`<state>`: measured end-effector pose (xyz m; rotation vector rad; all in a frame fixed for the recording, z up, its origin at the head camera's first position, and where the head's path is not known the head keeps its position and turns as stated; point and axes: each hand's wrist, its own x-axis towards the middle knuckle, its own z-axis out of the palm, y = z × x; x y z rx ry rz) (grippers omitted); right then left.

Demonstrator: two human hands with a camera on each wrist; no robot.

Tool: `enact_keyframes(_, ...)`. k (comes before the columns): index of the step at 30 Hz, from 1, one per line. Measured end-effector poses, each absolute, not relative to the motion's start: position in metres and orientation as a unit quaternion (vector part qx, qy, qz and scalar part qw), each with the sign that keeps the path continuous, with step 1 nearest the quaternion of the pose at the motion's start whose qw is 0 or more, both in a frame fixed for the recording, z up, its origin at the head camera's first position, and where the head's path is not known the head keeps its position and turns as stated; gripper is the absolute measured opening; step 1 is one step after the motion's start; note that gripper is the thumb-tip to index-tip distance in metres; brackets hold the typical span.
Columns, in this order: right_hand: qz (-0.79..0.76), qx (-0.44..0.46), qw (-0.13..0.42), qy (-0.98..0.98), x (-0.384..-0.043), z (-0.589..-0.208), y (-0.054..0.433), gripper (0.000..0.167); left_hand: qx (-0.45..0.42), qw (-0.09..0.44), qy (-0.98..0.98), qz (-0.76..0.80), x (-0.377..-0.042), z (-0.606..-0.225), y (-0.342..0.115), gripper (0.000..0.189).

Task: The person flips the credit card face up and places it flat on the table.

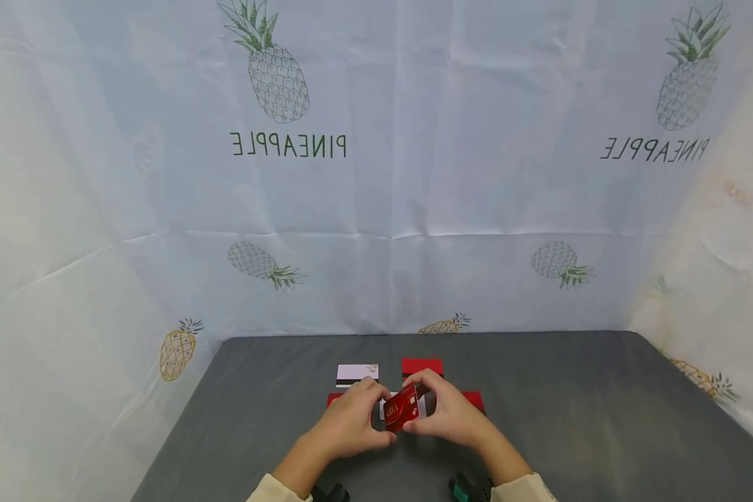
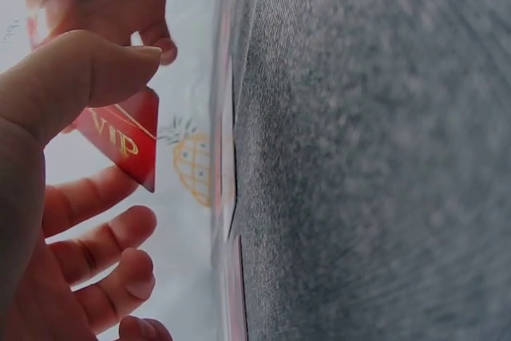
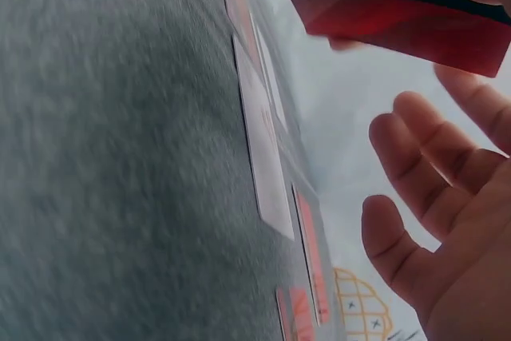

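A red card with gold "VIP" lettering (image 1: 401, 408) is held up, tilted, between both hands above the grey table. My left hand (image 1: 353, 416) pinches its left end between thumb and index finger, while the other fingers (image 2: 120, 237) spread loosely below in the left wrist view. At the opposite end, my right hand (image 1: 447, 413) grips the card by thumb and index finger. The right wrist view shows the card's back (image 3: 399, 21), red with a dark stripe. Behind the held card, a white card (image 1: 422, 406) on the table is partly hidden.
A white card with a black stripe (image 1: 358, 375) lies at the back left, a red card (image 1: 422, 366) at the back right. Partly hidden red cards lie beside the left hand (image 1: 333, 397) and right hand (image 1: 475, 401). Pineapple-print cloth (image 1: 376, 195) hangs behind the table (image 1: 257, 390).
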<state>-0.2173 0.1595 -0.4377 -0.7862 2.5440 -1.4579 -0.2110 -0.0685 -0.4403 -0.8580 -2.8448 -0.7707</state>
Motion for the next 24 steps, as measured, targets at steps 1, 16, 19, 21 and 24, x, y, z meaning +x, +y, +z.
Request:
enact_keyframes(1, -0.475, -0.256, 0.052, 0.84, -0.217, -0.439, 0.16, 0.056, -0.278, 0.036, -0.927, -0.248, -0.211, -0.441, -0.069, 0.049)
enact_keyframes(16, -0.319, -0.269, 0.072, 0.906, -0.222, -0.44, 0.17, 0.046, -0.278, -0.001, -0.937, -0.21, -0.212, -0.44, -0.069, 0.042)
enact_keyframes(19, -0.297, -0.275, 0.092, 0.91, -0.219, -0.438, 0.167, 0.043, -0.283, -0.031, -0.937, -0.202, -0.212, -0.442, -0.069, 0.042)
enact_keyframes(21, -0.29, -0.279, 0.1, 0.91, -0.217, -0.439, 0.165, 0.042, -0.283, -0.045, -0.937, -0.199, -0.211, -0.443, -0.069, 0.042)
enact_keyframes(24, -0.281, -0.279, 0.107, 0.912, -0.216, -0.44, 0.164, 0.043, -0.281, -0.056, -0.938, -0.195, -0.21, -0.443, -0.069, 0.042)
